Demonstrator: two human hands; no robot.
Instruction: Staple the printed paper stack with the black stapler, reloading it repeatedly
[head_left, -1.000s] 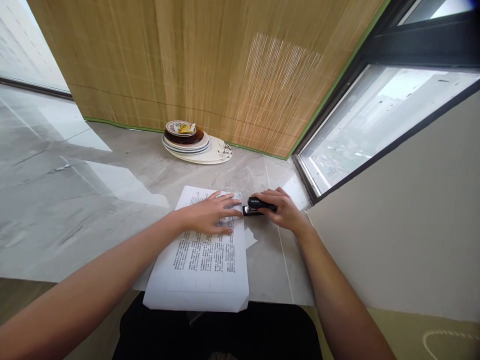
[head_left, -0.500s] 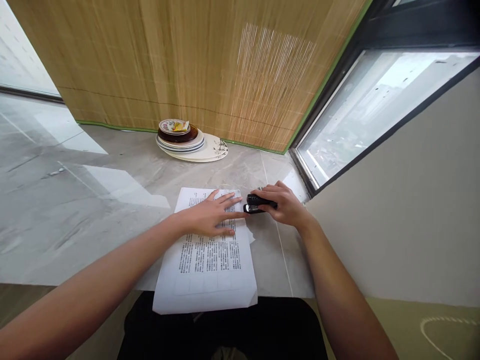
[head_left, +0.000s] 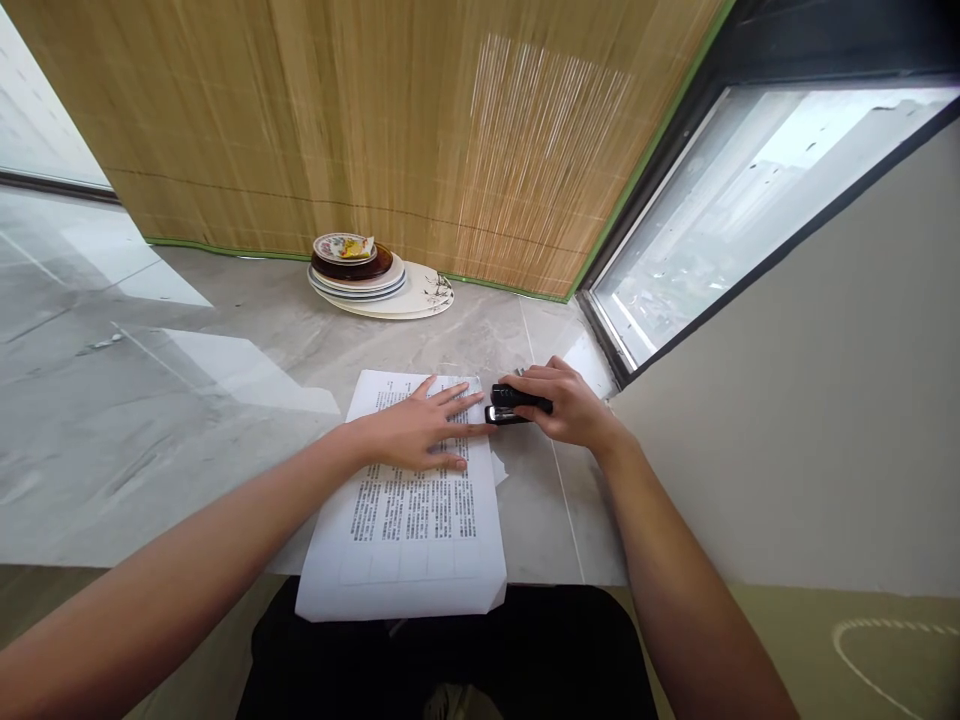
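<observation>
Bamboo slats make up the blind (head_left: 300, 120), green along its edging, which hangs behind the grey counter (head_left: 150, 450). At the right stands a pale wall (head_left: 810, 430), and between it and the blind is a dark-framed window (head_left: 750, 220). Printed paper (head_left: 405, 570) lies on the counter in front of the person, its near end reaching past the counter's front edge. Near the foot of the blind rests an oval platter (head_left: 427, 300) with dark twigs drawn on it; stacked at its left are pale plates (head_left: 360, 292), then a brown plate (head_left: 384, 264), then a small flowered plate (head_left: 324, 246). The left hand (head_left: 420, 430) lies flat on the paper, fingers spread. The right hand (head_left: 568, 405) is wrapped around the black stapler (head_left: 517, 397), whose front end points left, just beside the paper's right edge near the far corner. Its upper arm stands raised from its base; whether the left fingertip touches it, I cannot tell. A yellow-and-white wrapper (head_left: 360, 249) sits on the flowered plate.
</observation>
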